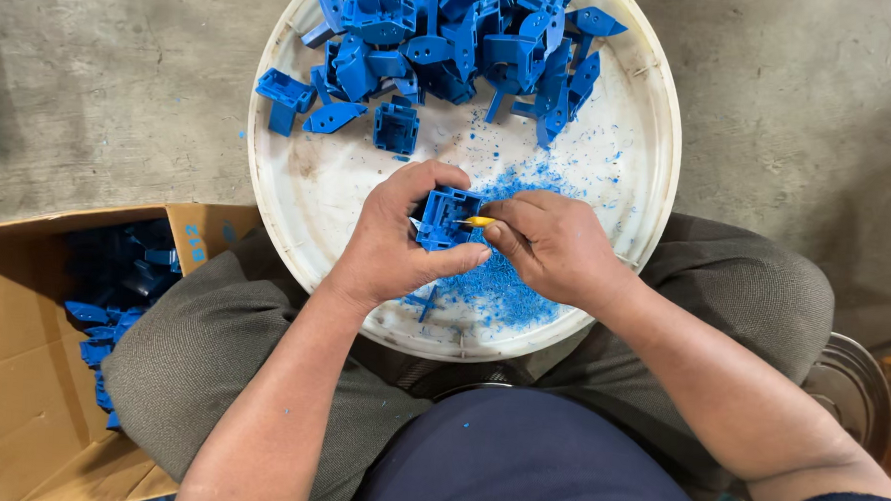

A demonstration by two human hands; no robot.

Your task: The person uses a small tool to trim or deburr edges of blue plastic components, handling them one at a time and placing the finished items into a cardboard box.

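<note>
- Left hand [391, 243] clamps a blue moulded plastic bracket [445, 218] over the round white tray [641, 179].
- Right hand [556, 247] pinches a small yellow-handled blade [475, 222] against the bracket's right side.

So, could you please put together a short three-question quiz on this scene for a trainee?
1. True or false: the left hand grips a blue plastic part.
2. What does the right hand hold against that part: A) a yellow-handled tool, B) a red brush, C) nothing?
3. Where does the cardboard box of blue parts sit relative to the person?

Key
1. True.
2. A.
3. At the person's left, beside the knee, below the white round tray.
</note>
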